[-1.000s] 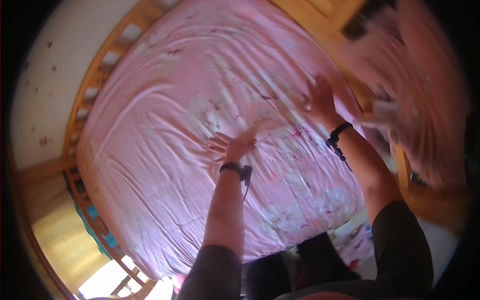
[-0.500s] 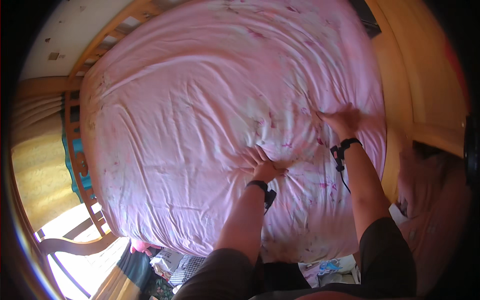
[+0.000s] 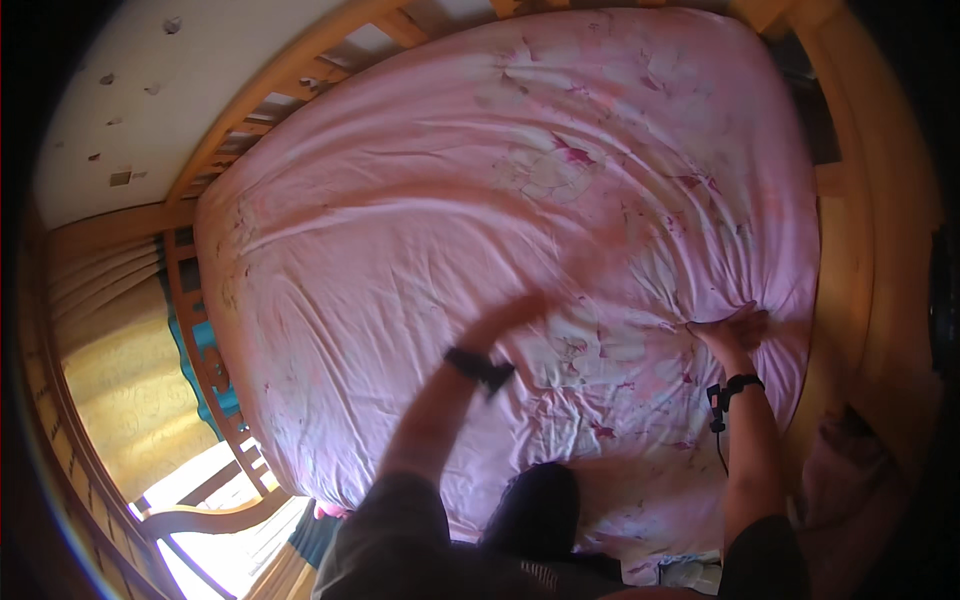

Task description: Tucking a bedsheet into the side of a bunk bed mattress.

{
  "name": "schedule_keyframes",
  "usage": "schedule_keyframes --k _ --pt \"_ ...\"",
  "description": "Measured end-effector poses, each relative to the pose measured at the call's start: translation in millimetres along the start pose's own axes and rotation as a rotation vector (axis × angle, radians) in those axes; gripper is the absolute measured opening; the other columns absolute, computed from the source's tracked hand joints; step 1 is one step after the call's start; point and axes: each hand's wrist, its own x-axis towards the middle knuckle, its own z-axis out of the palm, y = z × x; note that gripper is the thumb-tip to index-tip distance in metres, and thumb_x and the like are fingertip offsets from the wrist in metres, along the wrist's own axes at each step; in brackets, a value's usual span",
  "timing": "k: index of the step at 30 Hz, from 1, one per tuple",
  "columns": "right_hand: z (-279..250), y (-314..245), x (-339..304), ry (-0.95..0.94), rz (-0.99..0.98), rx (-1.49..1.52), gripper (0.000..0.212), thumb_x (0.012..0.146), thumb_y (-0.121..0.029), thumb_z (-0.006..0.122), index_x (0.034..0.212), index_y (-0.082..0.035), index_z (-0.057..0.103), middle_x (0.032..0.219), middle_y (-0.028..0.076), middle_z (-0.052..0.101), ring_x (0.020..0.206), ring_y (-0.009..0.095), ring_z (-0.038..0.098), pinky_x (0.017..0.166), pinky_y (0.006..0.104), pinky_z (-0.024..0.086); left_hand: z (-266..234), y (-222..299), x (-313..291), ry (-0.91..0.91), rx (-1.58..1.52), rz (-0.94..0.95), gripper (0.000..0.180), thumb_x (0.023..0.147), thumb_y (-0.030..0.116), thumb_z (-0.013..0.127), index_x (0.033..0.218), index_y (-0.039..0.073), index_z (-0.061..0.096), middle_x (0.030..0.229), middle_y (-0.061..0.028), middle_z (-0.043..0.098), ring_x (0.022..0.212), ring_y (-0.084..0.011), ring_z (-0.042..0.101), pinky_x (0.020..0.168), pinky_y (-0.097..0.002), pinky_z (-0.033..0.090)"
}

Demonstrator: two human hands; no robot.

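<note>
A pink bed sheet (image 3: 390, 290) with a floral print covers the bed and lies in many long creases. My right hand (image 3: 730, 335) rests on it close to the bed's right edge, fingers stretched out. Over the middle of the sheet is my left hand (image 3: 505, 322), smeared by motion; its fingers do not show clearly, and I cannot tell whether it touches the cloth. Each wrist wears a black strap with a small device. A dark-clothed knee (image 3: 540, 500) is at the near side of the bed.
Wooden slatted rails (image 3: 275, 100) border the bed's far and left sides. A wooden panel (image 3: 865, 250) stands along the right. Yellow curtains (image 3: 120, 390) hang beyond the left rail, above a bright opening. Dim reddish cloth (image 3: 845, 460) lies at the lower right.
My left hand has lifted or slid from its flat spot and is moving in a blur. My right hand has shifted toward the right edge. A knee has come up at the near side.
</note>
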Motion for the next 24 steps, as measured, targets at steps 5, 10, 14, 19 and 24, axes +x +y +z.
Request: schedule_keyframes --k 5,10,14,19,24 --pt "3 26 21 -0.001 0.063 -0.058 0.169 0.055 -0.074 0.088 0.156 -0.001 -0.027 0.165 0.030 -0.023 0.152 0.053 -0.018 0.122 0.0640 0.001 -186 182 113 1.299 0.840 -0.041 0.084 0.099 0.060 0.049 0.159 0.006 0.028 0.162 -0.0285 0.026 0.148 -0.0569 0.019 0.113 -0.0754 0.020" --pt "18 19 36 -0.016 0.056 -0.117 0.170 0.055 -0.072 0.089 0.155 -0.003 -0.030 0.164 0.030 -0.026 0.152 0.051 -0.021 0.122 0.0642 -0.001 -282 204 184 1.515 1.005 0.089 0.094 0.092 0.070 0.050 0.162 0.012 0.024 0.165 -0.0286 0.022 0.154 -0.0514 0.008 0.108 -0.0853 0.011" --pt "21 28 35 0.018 0.107 -0.008 0.169 0.059 -0.065 0.091 0.152 -0.003 -0.035 0.163 0.029 -0.031 0.152 0.051 -0.024 0.122 0.0636 -0.003 -301 227 207 1.621 1.058 0.103 0.098 0.091 0.073 0.045 0.159 0.004 0.027 0.164 -0.0259 0.027 0.154 -0.0455 0.015 0.110 -0.0813 0.015" --pt "18 16 26 -0.056 0.090 0.010 0.166 0.062 -0.060 0.092 0.152 -0.002 -0.035 0.162 0.029 -0.032 0.152 0.053 -0.021 0.122 0.0646 0.000 -323 230 198 1.676 1.116 0.095 0.093 0.093 0.070 0.042 0.158 0.004 0.030 0.163 -0.0235 0.030 0.153 -0.0406 0.023 0.111 -0.0793 0.018" --pt "17 10 27 -0.056 0.058 -0.023 0.168 0.062 -0.065 0.090 0.149 0.001 -0.038 0.160 0.031 -0.034 0.150 0.053 -0.024 0.122 0.0630 -0.003 -361 222 199 1.535 1.431 0.018 0.079 0.099 0.058 0.046 0.150 -0.002 0.039 0.151 -0.0241 0.046 0.141 -0.0399 0.043 0.103 -0.0738 0.036"
